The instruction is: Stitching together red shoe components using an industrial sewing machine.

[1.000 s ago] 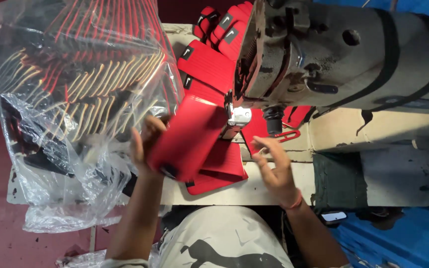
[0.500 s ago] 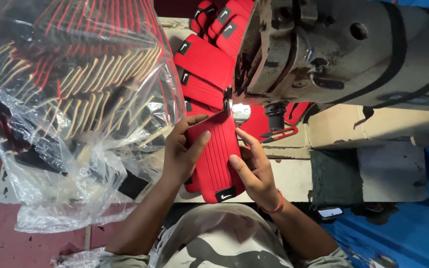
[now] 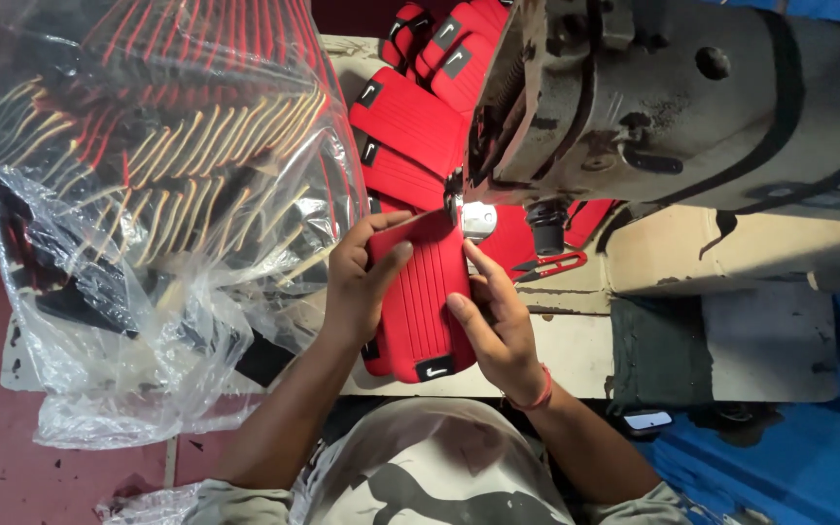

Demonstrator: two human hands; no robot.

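A worn, pale desk (image 3: 576, 340) carries a heavy grey industrial sewing machine (image 3: 692, 107) that fills the far right of the scene, over a dark red floor. At the near middle of the desk, just under the machine's needle end, a person holds one red ribbed fabric panel (image 3: 420, 297) with a small black tab at its near edge. The left hand (image 3: 357, 282) grips the panel's left edge, thumb on top and fingers curled beneath; the right hand (image 3: 493, 316) presses on the right edge, fingers spread along it. The panel looks light, soft and padded, likely to flex rather than slip, so the two long edges seem the sound places to hold it. Beyond it, at least five like red panels (image 3: 410, 122) trail away in a chain toward the far side. One pair of red thread snips (image 3: 551, 264) lies by the machine's foot. At left, one large clear plastic bag (image 3: 148, 194) bulges with red, black and cream pieces, too many to count.
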